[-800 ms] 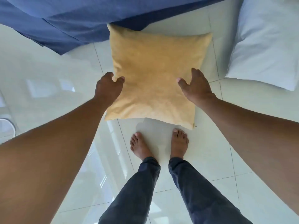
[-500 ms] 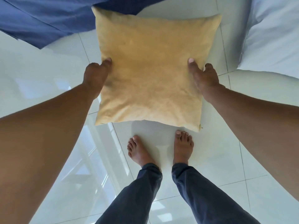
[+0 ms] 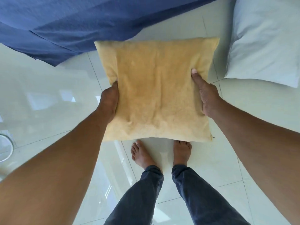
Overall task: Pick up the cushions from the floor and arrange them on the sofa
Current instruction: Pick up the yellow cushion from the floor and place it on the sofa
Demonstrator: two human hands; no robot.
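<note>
A square yellow cushion [image 3: 155,88] is held flat in front of me, above the tiled floor and my bare feet. My left hand [image 3: 109,101] grips its left edge with the fingers curled under. On the right edge, my right hand [image 3: 207,98] clamps the cushion with the thumb on top. A blue cloth-covered sofa [image 3: 81,21] fills the upper left, its edge just past the cushion's far side. A pale blue-white pillow [image 3: 266,39] lies at the upper right.
The floor is glossy white tile [image 3: 48,98]. My feet [image 3: 160,153] and dark trouser legs stand below the cushion. A round white object [image 3: 6,148] shows at the left edge.
Both hands closed onto the cushion's sides and lifted it nearer to me; its near edge now hides my toes. The view shifted so the sofa cloth reaches lower.
</note>
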